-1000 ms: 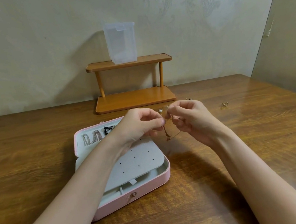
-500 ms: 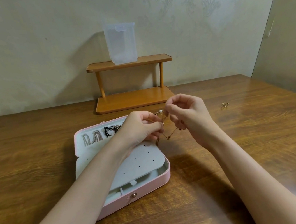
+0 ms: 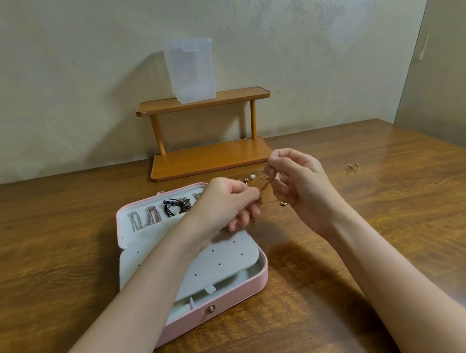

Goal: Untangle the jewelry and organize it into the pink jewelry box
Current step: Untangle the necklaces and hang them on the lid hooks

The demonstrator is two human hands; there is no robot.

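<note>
The open pink jewelry box point(image 3: 241, 295) lies on the table with a grey dotted insert panel point(image 3: 222, 259). Its back row holds silver chains point(image 3: 145, 219) and a dark coiled piece point(image 3: 175, 206). My left hand point(image 3: 229, 203) and my right hand point(image 3: 297, 181) hover above the box's far right corner. Both pinch a thin gold chain point(image 3: 264, 188) stretched between them, with a small pendant point(image 3: 283, 203) dangling below. A pearl earring point(image 3: 252, 176) and other small gold pieces lie on the table behind my hands.
A two-tier wooden shelf point(image 3: 210, 157) stands at the back against the wall, with a translucent plastic container point(image 3: 191, 69) on top. A small gold piece point(image 3: 352, 167) lies alone on the wooden table point(image 3: 408, 212) to the right.
My right hand has shifted a little right and up, pulling the chain out between the hands. My left hand keeps its pinch in nearly the same place.
</note>
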